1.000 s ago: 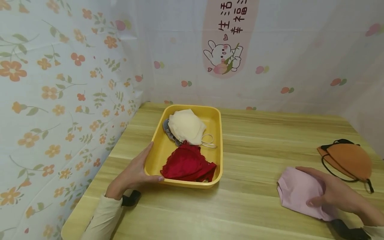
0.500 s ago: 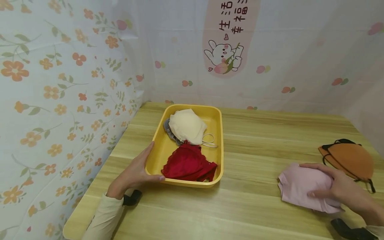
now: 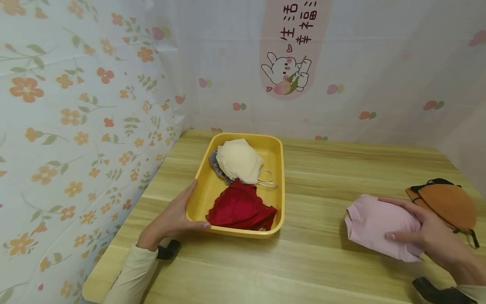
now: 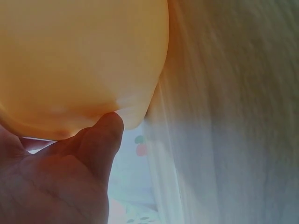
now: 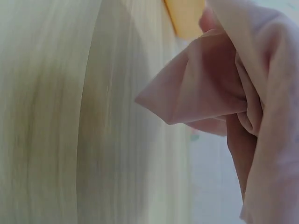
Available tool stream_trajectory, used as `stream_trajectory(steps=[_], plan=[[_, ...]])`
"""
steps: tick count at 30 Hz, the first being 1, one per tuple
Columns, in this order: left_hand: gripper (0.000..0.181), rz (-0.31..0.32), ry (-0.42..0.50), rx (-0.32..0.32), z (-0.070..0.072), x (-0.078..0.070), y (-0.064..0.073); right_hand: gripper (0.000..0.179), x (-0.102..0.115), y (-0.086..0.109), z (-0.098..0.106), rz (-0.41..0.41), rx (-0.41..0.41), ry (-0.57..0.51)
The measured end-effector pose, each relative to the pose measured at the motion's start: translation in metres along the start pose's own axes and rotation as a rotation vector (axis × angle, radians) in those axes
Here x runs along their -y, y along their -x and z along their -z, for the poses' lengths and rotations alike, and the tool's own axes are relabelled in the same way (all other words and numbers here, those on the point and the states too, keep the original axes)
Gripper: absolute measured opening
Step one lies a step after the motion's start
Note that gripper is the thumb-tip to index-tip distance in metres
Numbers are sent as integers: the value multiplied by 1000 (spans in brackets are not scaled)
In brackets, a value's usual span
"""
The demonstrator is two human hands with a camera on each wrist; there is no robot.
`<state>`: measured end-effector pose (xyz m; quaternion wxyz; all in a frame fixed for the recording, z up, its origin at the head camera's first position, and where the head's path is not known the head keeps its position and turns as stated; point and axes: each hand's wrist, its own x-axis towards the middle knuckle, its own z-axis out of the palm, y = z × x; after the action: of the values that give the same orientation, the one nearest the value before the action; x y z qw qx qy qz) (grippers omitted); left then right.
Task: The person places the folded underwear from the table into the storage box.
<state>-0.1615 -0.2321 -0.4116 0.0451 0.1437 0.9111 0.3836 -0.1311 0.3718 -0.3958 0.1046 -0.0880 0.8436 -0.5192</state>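
My left hand [image 3: 172,219] holds the near left corner of a yellow tray [image 3: 282,185], thumb along the front and fingers on the left side. In the left wrist view the thumb presses the tray wall [image 4: 84,56]. Inside the tray lie a cream bra [image 3: 239,160] with a thin strap loop, a grey piece [image 3: 215,164] partly under it, and a red lace-edged bra [image 3: 239,207] in front. My right hand [image 3: 429,236] grips a folded pink bra [image 3: 379,223], raised off the table. The right wrist view shows its fabric [image 5: 201,84] hanging in folds.
An orange bra [image 3: 448,204] with black straps lies at the table's right, partly behind my right hand. Patterned cloth [image 3: 228,76] hangs at the back and left of the wooden table [image 3: 322,177].
My right hand has lifted the pink bra from the table and moved it slightly away from me and to the left. The left hand keeps its hold on the tray.
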Motion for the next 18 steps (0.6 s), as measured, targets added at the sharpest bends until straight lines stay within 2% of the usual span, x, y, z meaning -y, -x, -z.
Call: stream_trajectory(steps=[2,10,13,18], plan=[[128,-1,-4,3,-1,0,0,81,3,1,-4,-10,11,-42],[129,-3,3,11,0,-1,-2,79,30,-5,-23,-33,16,-5],[129,-1,-2,9,0,-1,-1,79,42,-11,-29,-16,56,-71],[129,3,-1,12,0,0,-1,80,56,-21,-40,31,149,-243]])
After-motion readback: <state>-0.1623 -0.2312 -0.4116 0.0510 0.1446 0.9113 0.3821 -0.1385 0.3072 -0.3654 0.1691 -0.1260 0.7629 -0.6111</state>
